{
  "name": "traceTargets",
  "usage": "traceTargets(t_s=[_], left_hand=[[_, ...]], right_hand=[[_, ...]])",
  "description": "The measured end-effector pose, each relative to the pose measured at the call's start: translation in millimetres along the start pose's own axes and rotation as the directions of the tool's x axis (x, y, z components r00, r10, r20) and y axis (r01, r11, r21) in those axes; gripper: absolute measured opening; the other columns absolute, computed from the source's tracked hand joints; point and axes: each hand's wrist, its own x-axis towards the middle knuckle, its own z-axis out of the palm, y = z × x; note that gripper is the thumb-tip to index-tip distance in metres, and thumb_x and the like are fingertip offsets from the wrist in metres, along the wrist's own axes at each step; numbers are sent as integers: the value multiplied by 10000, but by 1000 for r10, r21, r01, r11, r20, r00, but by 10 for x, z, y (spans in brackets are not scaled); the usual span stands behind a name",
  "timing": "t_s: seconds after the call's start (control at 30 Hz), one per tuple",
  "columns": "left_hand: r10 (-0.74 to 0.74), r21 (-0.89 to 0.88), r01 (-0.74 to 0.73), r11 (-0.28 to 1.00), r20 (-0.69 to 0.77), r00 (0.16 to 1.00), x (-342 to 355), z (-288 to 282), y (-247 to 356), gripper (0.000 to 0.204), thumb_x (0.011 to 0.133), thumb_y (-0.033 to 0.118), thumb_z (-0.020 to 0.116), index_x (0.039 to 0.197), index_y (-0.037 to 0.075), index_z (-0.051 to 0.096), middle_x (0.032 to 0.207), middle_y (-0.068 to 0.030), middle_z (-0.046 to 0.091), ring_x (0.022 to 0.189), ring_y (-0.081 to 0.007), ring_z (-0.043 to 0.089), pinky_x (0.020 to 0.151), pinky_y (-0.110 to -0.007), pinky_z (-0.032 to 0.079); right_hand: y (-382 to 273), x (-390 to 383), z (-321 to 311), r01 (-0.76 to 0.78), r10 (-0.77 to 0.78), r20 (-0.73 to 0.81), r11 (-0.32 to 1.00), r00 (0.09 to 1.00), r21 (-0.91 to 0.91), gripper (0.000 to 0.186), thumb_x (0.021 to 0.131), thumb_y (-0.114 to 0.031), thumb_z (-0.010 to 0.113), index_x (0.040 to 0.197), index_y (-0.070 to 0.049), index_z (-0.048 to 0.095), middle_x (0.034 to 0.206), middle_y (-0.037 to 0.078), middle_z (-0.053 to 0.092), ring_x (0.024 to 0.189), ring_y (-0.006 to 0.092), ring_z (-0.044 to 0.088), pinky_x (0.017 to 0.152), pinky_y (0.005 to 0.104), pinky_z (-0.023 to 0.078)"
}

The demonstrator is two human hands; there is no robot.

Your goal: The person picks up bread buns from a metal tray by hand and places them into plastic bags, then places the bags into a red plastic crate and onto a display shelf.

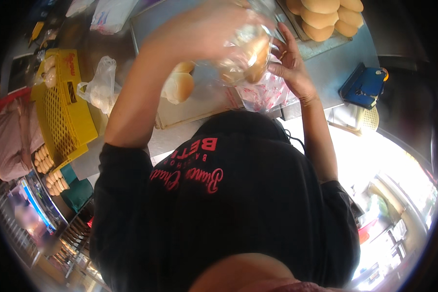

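Note:
A clear plastic bag with golden bread rolls inside is between my two hands over the worktable. My left hand reaches across its upper left side; motion smears the fingers, so their grip is unclear. On the other side, my right hand curls its fingers and thumb around the bag's edge. Just below lies a pink-printed white plastic bag. More rolls rest on the board beside my left forearm, which partly covers them.
Stacked buns sit on a tray at the far right. A blue dustpan-like object is at the table's right end. To the left are a knotted plastic bag, a yellow crate and trays of rolls.

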Motion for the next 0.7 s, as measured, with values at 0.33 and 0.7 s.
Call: traceTargets(t_s=[0.33,0.7], left_hand=[[-5,-12,-1,1000,-444,896,-29,-358,345,511,735,177,723,1212,101,555,1191,-151,588,1014,-278,603,861,-403,475],[-427,-441,171,881,-586,689,-513,1095,-350,484,673,161,781,1108,79,585,997,-111,642,858,-271,623,792,-347,498]], right_hand=[[-172,327,395,148,-173,-97,964,980,-219,202,901,-137,593,1018,7,673,945,64,690,857,129,612,810,270,475],[-243,270,589,210,-205,57,972,977,-104,490,992,-399,426,1030,28,663,1301,148,520,1184,231,479,1011,356,358]])
